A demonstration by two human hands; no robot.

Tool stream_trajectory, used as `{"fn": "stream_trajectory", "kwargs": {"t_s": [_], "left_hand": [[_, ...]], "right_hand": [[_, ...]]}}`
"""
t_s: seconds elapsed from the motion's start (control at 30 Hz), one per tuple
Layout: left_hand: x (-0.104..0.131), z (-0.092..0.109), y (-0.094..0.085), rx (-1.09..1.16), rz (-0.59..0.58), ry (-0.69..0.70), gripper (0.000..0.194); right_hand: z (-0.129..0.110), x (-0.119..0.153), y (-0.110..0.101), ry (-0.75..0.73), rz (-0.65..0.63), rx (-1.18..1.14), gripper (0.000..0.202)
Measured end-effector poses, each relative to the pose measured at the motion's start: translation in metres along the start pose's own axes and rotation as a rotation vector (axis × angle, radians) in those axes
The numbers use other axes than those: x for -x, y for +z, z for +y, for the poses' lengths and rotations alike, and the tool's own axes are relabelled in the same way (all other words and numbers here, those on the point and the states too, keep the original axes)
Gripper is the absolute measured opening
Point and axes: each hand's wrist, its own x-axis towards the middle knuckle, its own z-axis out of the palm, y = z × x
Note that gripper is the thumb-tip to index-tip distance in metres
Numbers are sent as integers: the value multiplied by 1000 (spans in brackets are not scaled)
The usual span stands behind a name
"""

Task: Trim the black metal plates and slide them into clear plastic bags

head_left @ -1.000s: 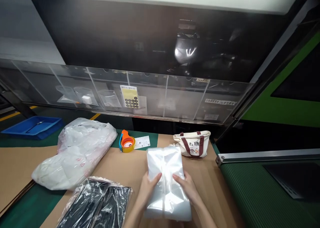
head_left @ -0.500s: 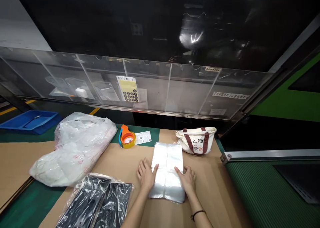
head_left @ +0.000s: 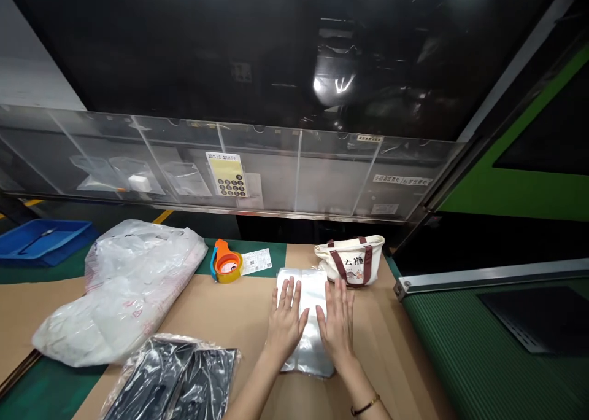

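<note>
A stack of clear plastic bags [head_left: 309,340] lies on the brown cardboard, partly covered by both hands. My left hand [head_left: 284,322] rests flat over its left side, fingers stretched out and slightly apart. Over the right side lies my right hand [head_left: 337,325], also flat with fingers extended; a dark bracelet is on that wrist. Neither hand grips anything. Just behind the stack, to the right, stands a cream cloth bag [head_left: 376,260] with maroon handles.
An orange tape dispenser [head_left: 225,263] and a paper label [head_left: 257,261] lie behind. On the left are a white plastic bag [head_left: 124,291], wrapped black items [head_left: 156,377] and a blue tray [head_left: 55,248]. A green ribbed conveyor [head_left: 451,340] runs at the right.
Both hands have moved from the side edges of the stack onto its top, and their fingers have straightened out. The camera view has shifted slightly.
</note>
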Motion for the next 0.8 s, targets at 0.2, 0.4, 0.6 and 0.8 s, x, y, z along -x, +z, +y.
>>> {"fn": "stream_trajectory", "kwargs": {"t_s": [0.2, 0.4, 0.6, 0.8], "left_hand": [[-32, -6, -19, 37, 209, 23, 68], [16, -25, 50, 67, -245, 54, 58], [29, -40, 53, 95, -324, -78, 56], [63, -58, 20, 353, -127, -514, 56]], "right_hand": [[-15, -37, -13, -60, 199, 20, 67], [12, 16, 71, -9, -386, -100, 53], [19, 28, 88, 32, -439, -104, 56], [34, 28, 8, 305, -181, -132, 60]]}}
